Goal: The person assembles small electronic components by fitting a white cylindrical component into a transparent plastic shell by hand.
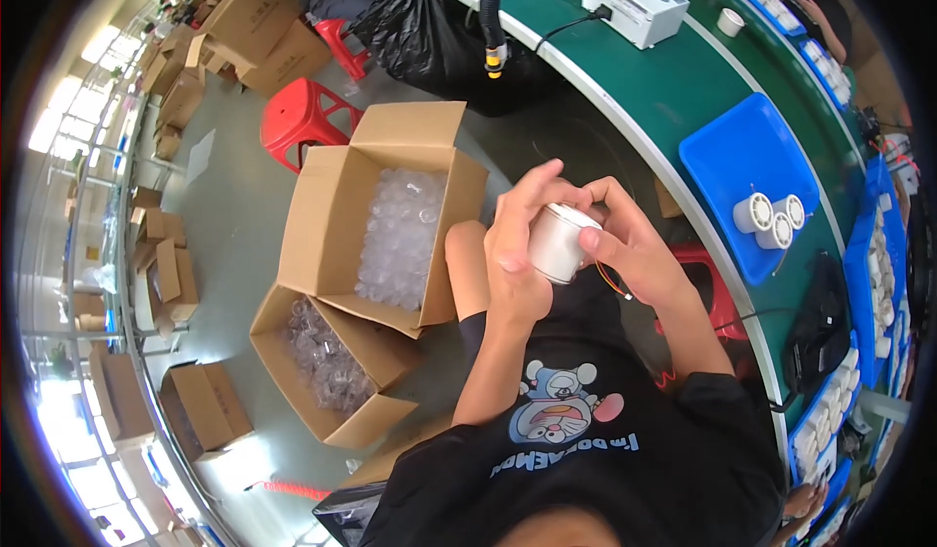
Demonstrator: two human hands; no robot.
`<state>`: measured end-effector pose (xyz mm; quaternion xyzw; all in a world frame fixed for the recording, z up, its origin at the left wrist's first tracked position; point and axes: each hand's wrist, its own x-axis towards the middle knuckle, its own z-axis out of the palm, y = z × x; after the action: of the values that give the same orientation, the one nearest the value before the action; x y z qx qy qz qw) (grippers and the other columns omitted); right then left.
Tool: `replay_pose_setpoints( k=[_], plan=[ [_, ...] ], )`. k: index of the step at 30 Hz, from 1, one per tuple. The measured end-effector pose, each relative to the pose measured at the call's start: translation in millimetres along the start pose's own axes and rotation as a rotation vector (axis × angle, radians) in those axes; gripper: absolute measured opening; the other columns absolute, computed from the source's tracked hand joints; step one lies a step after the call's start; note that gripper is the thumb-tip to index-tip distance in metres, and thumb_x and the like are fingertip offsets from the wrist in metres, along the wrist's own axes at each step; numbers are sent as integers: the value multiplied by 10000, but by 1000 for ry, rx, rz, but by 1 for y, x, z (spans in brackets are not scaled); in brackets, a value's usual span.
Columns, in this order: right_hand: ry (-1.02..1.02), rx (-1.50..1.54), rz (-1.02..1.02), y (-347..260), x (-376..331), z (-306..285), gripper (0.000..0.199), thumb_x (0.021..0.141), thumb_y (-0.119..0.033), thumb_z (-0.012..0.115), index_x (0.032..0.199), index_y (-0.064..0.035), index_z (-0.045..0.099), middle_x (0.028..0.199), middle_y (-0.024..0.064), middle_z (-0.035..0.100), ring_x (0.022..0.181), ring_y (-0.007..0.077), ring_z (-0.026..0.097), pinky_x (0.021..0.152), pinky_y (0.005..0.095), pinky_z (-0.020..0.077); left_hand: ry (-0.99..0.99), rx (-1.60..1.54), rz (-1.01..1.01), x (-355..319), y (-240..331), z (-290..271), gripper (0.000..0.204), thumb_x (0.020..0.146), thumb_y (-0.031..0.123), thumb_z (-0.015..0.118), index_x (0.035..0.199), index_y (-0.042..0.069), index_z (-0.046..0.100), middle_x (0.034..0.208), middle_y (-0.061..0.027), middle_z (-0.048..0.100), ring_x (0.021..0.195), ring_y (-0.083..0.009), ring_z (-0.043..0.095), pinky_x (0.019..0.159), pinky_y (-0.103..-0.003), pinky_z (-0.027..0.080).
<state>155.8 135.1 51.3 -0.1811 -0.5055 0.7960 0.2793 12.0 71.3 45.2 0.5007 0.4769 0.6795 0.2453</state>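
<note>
A white cylindrical housing with a thin rim is held up above my lap. My left hand wraps around its left side. From the right, my right hand grips it near the rim, thumb against the side and fingers bent over the top. Thin coloured wires hang below my right hand and end in a small white connector. On the green bench to the right, a blue tray carries three similar white cylinders with slotted ends.
To my left stand an open carton of clear round plastic parts and another carton of clear pieces. A red stool and black bag lie beyond. A hanging hose and a white box are at the bench. Other people work nearby.
</note>
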Motion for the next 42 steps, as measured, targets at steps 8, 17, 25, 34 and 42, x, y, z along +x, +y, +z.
replay_pose_setpoints(
  k=[8,17,25,34,42],
  plan=[
    [44,-727,46,-82,-43,-40,564,795,-130,746,1309,-24,540,1162,111,614,1100,187,583,946,313,454,-105,-158,-44,12,-18,16,912,929,721,149,1339,-31,463,1160,-189,612,1145,-289,545,1046,-399,338],
    [666,-1435,-235,-198,-12,-252,419,794,-133,741,1124,-21,509,931,150,644,840,226,650,738,334,517,-113,794,-855,-82,-119,-171,588,1023,431,269,1185,-32,594,1216,-294,576,1184,-445,508,1007,-468,383],
    [1411,-1761,-169,-197,-35,-598,591,817,-273,737,1188,78,439,1117,313,557,1047,477,541,893,518,459,132,884,-1103,-289,-137,-255,608,1001,513,335,1144,-32,565,932,-204,657,814,-311,641,726,-398,502],
    [1117,-1908,335,-210,-26,-542,592,873,-354,655,1278,21,441,1206,312,533,1100,471,549,917,504,468,456,458,-1480,-351,-128,-221,624,972,567,377,1085,-8,590,782,-112,644,591,-169,603,533,-297,489],
    [-51,-1695,56,-140,-76,-179,456,774,-201,746,1178,-43,605,1259,197,555,1150,380,539,955,439,453,341,461,-1545,-325,-165,-238,565,963,548,407,1020,15,585,790,-109,646,601,-184,615,530,-309,501]
  ],
)
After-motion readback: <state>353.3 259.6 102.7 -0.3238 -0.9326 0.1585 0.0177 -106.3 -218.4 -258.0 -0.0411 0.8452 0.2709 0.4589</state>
